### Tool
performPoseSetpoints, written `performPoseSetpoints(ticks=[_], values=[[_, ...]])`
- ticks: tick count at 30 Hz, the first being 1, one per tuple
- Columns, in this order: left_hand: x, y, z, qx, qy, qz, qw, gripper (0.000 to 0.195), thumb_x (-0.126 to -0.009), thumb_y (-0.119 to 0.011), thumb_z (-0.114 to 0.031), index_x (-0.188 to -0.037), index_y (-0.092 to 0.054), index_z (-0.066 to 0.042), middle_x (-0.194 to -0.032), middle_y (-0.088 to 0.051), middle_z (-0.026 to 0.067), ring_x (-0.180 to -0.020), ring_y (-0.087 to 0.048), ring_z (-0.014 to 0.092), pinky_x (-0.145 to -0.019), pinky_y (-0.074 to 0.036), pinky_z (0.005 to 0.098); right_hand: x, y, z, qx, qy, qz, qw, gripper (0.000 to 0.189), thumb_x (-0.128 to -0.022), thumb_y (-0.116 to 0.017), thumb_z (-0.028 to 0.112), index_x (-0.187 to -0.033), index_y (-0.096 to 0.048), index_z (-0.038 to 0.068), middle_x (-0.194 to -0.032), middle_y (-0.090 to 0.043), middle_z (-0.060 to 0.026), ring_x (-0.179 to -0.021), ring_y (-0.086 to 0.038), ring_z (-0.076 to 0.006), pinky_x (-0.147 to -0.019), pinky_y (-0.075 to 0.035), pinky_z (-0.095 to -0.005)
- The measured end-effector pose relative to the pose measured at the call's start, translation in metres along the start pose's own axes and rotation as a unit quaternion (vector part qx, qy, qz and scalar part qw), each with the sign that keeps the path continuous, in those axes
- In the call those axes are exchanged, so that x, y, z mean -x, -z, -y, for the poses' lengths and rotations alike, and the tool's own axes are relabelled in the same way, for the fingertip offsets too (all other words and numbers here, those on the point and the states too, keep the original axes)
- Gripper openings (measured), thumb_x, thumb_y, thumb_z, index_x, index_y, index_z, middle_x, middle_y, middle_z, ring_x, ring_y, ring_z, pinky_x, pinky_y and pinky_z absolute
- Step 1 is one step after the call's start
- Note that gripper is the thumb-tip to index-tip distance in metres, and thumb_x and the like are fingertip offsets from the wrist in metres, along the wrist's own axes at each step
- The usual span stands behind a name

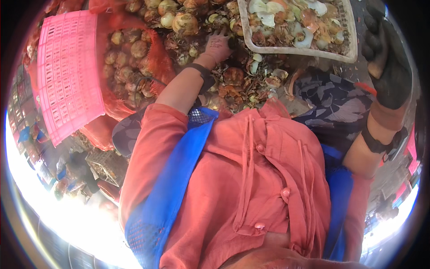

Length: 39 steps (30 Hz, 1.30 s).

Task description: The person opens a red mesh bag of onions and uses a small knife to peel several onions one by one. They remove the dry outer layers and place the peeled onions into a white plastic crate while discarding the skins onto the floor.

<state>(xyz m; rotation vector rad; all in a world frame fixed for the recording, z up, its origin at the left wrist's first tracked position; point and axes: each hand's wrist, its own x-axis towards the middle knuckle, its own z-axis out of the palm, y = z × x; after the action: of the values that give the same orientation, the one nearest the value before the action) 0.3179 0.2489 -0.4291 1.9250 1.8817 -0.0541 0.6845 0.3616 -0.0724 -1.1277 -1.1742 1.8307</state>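
My left hand (218, 47), in a pale glove with printing on its back, reaches palm down into a pile of onions (185, 24) and loose skins. Its fingertips are dark and partly lost among the onions, so a hold cannot be made out. My right hand (386, 53), in a dark glove, is at the far right near the picture's rim, above my patterned trouser leg (332, 97). Its fingers are bent and stretched by the lens; whether they hold anything is unclear. A white plastic crate (302, 52) with onion peelings lies between my hands, further forward.
A pink plastic basket (69, 74) stands tilted at the left beside a red mesh sack (161, 60) of onions. Onion skins (231, 90) litter the ground before me. Behind at the left are another crate (107, 168) and blurred bundles.
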Motion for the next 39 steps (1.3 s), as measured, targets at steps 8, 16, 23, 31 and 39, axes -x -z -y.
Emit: performPoseSetpoints(ticks=[8,16,23,31,39], values=[[-0.002,-0.021,-0.029,0.029,0.109,-0.076,0.991,0.078,-0.075,-0.076,-0.037,-0.143,-0.045,-0.013,-0.147,-0.040,0.0191,-0.127,-0.046,0.044,-0.102,-0.045,0.0480,-0.006,-0.032,0.008,-0.037,-0.011,0.043,0.998,0.041,-0.105,-0.045,0.021,-0.137,-0.043,-0.004,-0.110,-0.060,-0.0049,-0.080,-0.055,-0.0052,-0.071,-0.046,-0.0184],[0.018,-0.009,0.026,0.253,-0.090,0.186,0.945,0.039,-0.079,-0.073,-0.036,-0.107,-0.071,-0.009,-0.102,-0.070,0.0213,-0.100,-0.066,0.036,-0.092,-0.052,0.0430,-0.001,-0.017,0.004,-0.030,-0.007,0.052,0.998,0.047,-0.106,-0.045,0.021,-0.144,-0.039,-0.004,-0.117,-0.059,-0.0052,-0.085,-0.054,-0.0045,-0.076,-0.046,-0.0183],[0.013,0.003,0.045,0.307,0.127,0.046,0.942,0.054,-0.078,-0.079,-0.028,-0.122,-0.062,-0.002,-0.112,-0.069,0.0165,-0.099,-0.067,0.027,-0.090,-0.051,0.0387,0.003,-0.023,0.003,-0.010,-0.015,-0.089,0.996,0.047,-0.105,-0.046,0.022,-0.143,-0.040,-0.004,-0.117,-0.058,-0.0059,-0.083,-0.053,-0.0056,-0.074,-0.045,-0.0178],[-0.018,-0.021,-0.044,0.032,0.169,0.073,0.983,0.089,-0.074,-0.078,-0.048,-0.144,-0.042,-0.006,-0.137,-0.052,0.0241,-0.121,-0.056,0.039,-0.102,-0.046,0.0447,-0.010,-0.001,-0.002,-0.066,-0.006,0.072,0.995,0.044,-0.105,-0.047,0.022,-0.139,-0.042,-0.005,-0.111,-0.056,-0.0058,-0.081,-0.051,-0.0062,-0.070,-0.043,-0.0191],[0.000,0.030,0.004,0.602,0.304,0.168,0.719,0.048,-0.090,-0.062,-0.043,-0.124,-0.063,-0.009,-0.113,-0.070,0.0077,-0.106,-0.065,0.022,-0.090,-0.051,0.0371,-0.005,-0.022,0.007,-0.062,-0.003,0.012,0.998,0.040,-0.103,-0.050,0.023,-0.134,-0.049,-0.002,-0.110,-0.061,-0.0072,-0.080,-0.058,-0.0076,-0.070,-0.051,-0.0207]])
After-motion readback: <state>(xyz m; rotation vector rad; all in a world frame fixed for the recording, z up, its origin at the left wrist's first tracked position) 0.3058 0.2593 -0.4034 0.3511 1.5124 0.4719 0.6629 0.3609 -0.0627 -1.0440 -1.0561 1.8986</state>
